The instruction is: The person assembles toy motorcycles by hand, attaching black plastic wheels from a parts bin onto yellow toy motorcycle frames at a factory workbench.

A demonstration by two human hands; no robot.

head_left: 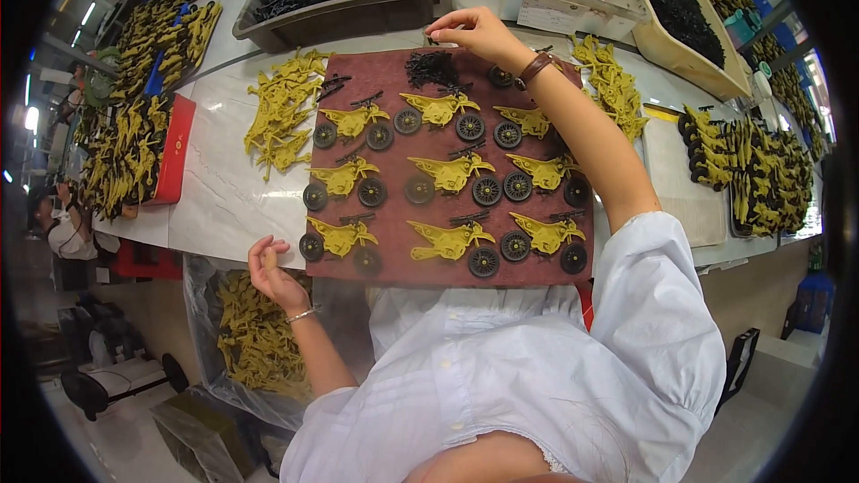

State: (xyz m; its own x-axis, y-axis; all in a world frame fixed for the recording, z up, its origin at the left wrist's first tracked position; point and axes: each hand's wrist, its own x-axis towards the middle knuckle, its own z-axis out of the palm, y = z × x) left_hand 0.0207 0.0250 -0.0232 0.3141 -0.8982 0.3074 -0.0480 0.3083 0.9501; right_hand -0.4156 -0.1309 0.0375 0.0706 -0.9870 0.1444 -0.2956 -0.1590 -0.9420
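Note:
My right hand (470,33) reaches to the far edge of a dark red mat (398,201), thumb and fingertips pinched on a small black plastic part (433,41). Just below it lies a loose pile of black parts (431,68). Rows of yellow toy motorcycle bodies (450,172) lie on the mat, most with black spoked wheels (486,190) and thin black pieces beside them. My right forearm hides part of the right column. By the mat's near left corner, my left hand (276,277) hovers with loosely curled fingers and nothing visible in it.
Heaps of yellow bodies (284,112) flank the mat on the white table (215,161). Behind stand a grey bin of black parts (344,13), a bin of wheels (541,0) and a cream bin (693,36). A plastic-lined container (259,340) holds yellow parts at lower left.

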